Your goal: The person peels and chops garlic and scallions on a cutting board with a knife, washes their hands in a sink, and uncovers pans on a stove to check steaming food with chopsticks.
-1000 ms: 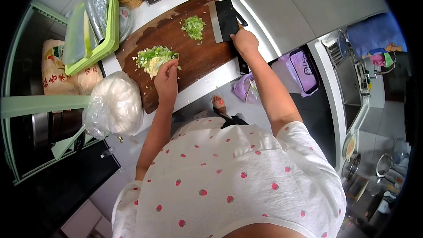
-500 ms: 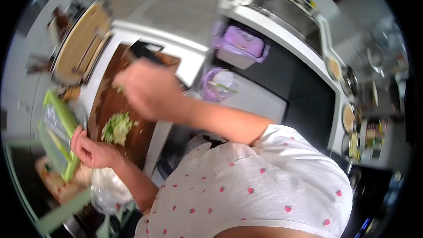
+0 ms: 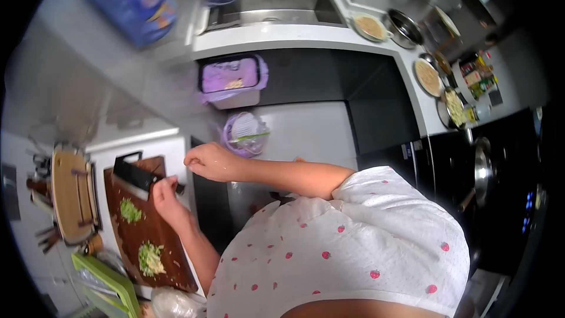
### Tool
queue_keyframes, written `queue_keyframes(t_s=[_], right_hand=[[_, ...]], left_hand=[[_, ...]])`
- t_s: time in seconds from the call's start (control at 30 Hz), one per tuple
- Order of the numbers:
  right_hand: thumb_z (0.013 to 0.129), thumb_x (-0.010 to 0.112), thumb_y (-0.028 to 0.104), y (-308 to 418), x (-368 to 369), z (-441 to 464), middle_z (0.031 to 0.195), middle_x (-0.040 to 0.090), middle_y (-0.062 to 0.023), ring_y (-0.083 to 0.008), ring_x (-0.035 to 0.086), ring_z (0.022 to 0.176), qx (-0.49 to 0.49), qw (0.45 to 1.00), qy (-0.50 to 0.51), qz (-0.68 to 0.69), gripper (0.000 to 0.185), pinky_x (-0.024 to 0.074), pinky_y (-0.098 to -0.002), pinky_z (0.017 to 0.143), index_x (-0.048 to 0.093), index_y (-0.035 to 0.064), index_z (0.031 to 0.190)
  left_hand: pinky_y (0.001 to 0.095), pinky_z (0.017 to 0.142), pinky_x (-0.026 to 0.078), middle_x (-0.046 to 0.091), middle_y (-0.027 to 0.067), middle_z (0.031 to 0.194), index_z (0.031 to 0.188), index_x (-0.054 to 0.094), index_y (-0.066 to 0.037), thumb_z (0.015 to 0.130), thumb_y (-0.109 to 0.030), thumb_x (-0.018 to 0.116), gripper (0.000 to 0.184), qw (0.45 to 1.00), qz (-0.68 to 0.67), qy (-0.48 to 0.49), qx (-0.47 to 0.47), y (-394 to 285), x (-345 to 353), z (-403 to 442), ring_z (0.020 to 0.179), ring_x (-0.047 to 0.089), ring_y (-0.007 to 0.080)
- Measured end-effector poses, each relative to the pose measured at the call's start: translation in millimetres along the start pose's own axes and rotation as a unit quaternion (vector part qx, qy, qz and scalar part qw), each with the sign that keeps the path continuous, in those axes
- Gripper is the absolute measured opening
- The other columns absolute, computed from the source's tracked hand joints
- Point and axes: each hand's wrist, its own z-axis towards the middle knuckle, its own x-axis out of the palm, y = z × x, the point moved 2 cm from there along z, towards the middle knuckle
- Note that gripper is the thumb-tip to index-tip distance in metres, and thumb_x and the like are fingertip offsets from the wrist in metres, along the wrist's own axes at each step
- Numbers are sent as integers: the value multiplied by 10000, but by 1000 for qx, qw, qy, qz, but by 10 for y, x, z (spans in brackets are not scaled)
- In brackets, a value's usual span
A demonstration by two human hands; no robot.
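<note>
My left hand (image 3: 168, 198) is closed around the dark handle of a kitchen knife (image 3: 133, 175). The broad black blade with a pale edge lies over the upper part of a brown wooden cutting board (image 3: 125, 235). Below the blade is a small heap of chopped greens (image 3: 130, 210), and a second heap, of chopped green and pale vegetable (image 3: 151, 259), sits lower on the board. Past the board's right side, my right hand (image 3: 210, 161) hangs with its fingers curled together. Whatever it may hold is hidden.
A purple-lined bin (image 3: 234, 99) stands on the floor, with a purple-rimmed bucket (image 3: 245, 134) beside it. The sink (image 3: 282, 6) is at the back. On the right counter are plates of food (image 3: 428, 78), and a pan (image 3: 482, 168) is on the stove. A green rack (image 3: 109, 282) adjoins the board.
My view has swung right. My right hand has left the board and is now beyond its right side. My left hand has moved from the green rack to the knife handle.
</note>
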Motion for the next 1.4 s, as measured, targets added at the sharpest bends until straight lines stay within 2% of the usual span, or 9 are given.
queue_keyframes(t_s=[0.27, 0.47, 0.53, 0.67, 0.73, 0.83, 0.87, 1.07, 1.4], right_hand=[[823, 585, 119, -568, -2022, -524, 811, 660, -160, -254, 661, 746, 32, 981, -189, 17, 186, 506, -326, 676, 628, -14, 947], [820, 592, 75, -1073, -3262, -637, 814, 656, -132, -187, 654, 718, 5, 962, -263, -71, 153, 500, -284, 638, 634, -13, 938], [823, 582, 135, -1178, -3544, -595, 786, 638, -162, -324, 626, 716, 38, 951, -302, -63, 146, 485, -391, 638, 630, 6, 872], [827, 602, 140, -1493, -3964, -380, 792, 637, -180, -323, 628, 730, 68, 947, -303, -80, 158, 483, -393, 641, 629, -4, 883], [848, 585, 107, -1654, -4160, -195, 722, 656, -110, -157, 631, 639, 61, 946, -300, -112, 175, 488, -282, 598, 643, -7, 967], [839, 560, 102, -1810, -4435, 174, 713, 647, -114, -177, 629, 636, 68, 948, -278, -140, 223, 489, -300, 609, 633, 0, 1023], [812, 528, 111, -1854, -4493, 331, 834, 639, -211, -379, 612, 755, 75, 953, -279, -89, 182, 481, -429, 689, 627, -4, 914], [858, 471, 135, -2196, -4916, 1718, 862, 655, -207, -344, 638, 766, 97, 931, -282, -209, 287, 488, -400, 719, 625, 18, 1070], [828, 510, 116, -3323, -5354, 3626, 873, 639, -224, -386, 607, 836, 98, 946, -307, -41, 180, 464, -443, 748, 631, -6, 883]], left_hand=[[280, 820, 458, 630, 88, 886, 877, 581, -10, 910, -143, 559, 139, 962, -118, 239, -66, 235, 2660, -212, 847, 596, 160], [248, 751, 467, 636, 48, 852, 848, 613, -33, 895, -121, 574, 107, 941, -149, 287, -105, 314, 4156, -334, 794, 588, 113], [232, 739, 461, 628, 29, 848, 868, 607, -43, 912, -141, 566, 115, 935, -158, 293, -125, 367, 4481, -280, 777, 571, 84], [236, 740, 461, 626, 31, 850, 879, 588, -45, 935, -182, 542, 155, 932, -133, 319, -107, 492, 5012, -14, 771, 571, 93], [239, 742, 456, 623, 26, 855, 885, 590, -47, 944, -190, 525, 167, 929, -125, 331, -106, 509, 5247, 166, 786, 568, 93], [216, 726, 428, 621, 29, 851, 923, 599, -6, 940, -179, 529, 188, 944, -99, 299, -96, 547, 5614, 562, 774, 543, 78], [215, 692, 432, 604, 18, 826, 952, 599, 1, 939, -180, 519, 198, 947, -108, 292, -84, 619, 5745, 720, 760, 537, 75], [217, 621, 432, 555, 5, 772, 970, 590, -3, 933, -161, 505, 184, 946, -250, 189, -88, 782, 6577, 1774, 724, 521, 74], [232, 664, 452, 574, 36, 818, 1223, 495, 61, 915, -122, 472, 359, 976, -179, 84, -88, 1281, 7427, 3695, 732, 538, 85]])
